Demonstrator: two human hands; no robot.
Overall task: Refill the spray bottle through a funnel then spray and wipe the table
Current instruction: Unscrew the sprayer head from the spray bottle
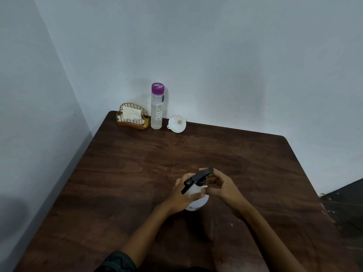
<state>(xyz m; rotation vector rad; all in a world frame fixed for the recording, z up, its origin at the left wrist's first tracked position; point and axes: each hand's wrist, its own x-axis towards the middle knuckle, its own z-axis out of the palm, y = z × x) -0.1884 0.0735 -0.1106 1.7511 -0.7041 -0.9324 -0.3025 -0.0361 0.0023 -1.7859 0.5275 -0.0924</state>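
Note:
A white spray bottle (196, 203) with a black trigger head (197, 178) stands near the middle of the dark wooden table (137, 163). My left hand (181, 195) grips the bottle's body. My right hand (220, 186) curls its fingers round the black head at the neck. A white funnel (177, 123) lies on its side at the table's far edge. A clear water bottle (157, 108) with a purple cap stands upright to the funnel's left.
A gold wire holder (132, 119) with white tissues sits in the far left corner, beside the water bottle. Grey walls close the table's left and far sides. A dark floor shows past the right edge.

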